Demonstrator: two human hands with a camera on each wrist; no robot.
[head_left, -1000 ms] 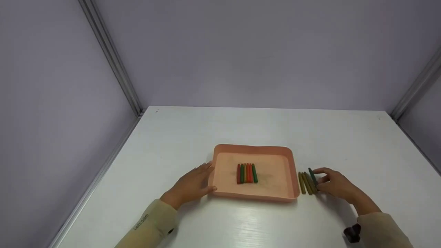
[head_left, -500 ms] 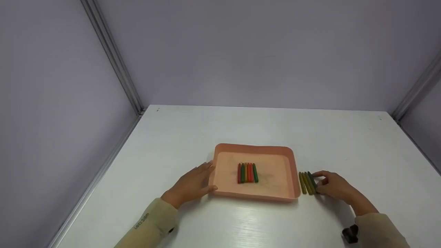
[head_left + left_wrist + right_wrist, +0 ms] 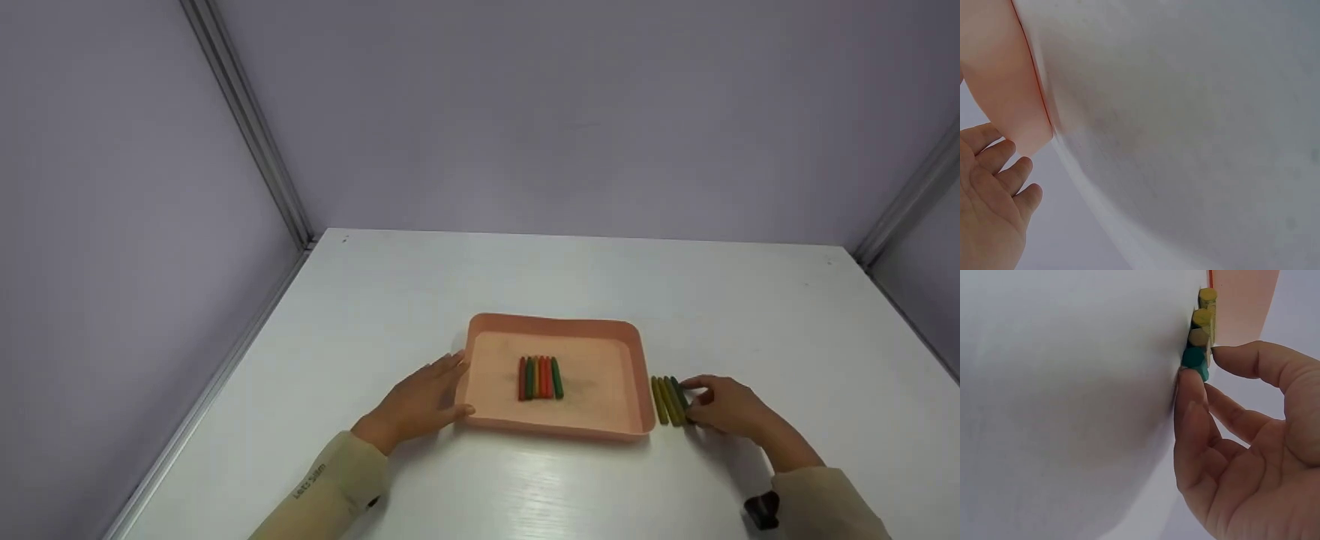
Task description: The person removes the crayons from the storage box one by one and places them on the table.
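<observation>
A pink tray (image 3: 641, 390) sits mid-table with several crayons (image 3: 540, 377) side by side in its middle. To its right a row of yellow and olive crayons (image 3: 663, 400) lies on the white table, with a dark green crayon (image 3: 679, 396) at the row's right end. My right hand (image 3: 694, 401) pinches that green crayon (image 3: 1195, 359) between thumb and forefinger as it lies against the row. My left hand (image 3: 454, 386) rests with straight fingers against the tray's left wall (image 3: 1010, 84). The left hand (image 3: 994, 191) holds nothing.
The white table (image 3: 570, 277) runs back to grey partition walls with metal corner posts (image 3: 247, 127). Its left edge (image 3: 217, 390) is close to my left arm. A small black device (image 3: 759, 510) sits on my right wrist.
The green crayon, tilted up off the row a second ago, now lies flat against the other crayons. My right hand came slightly lower and nearer with it. The left hand stayed put.
</observation>
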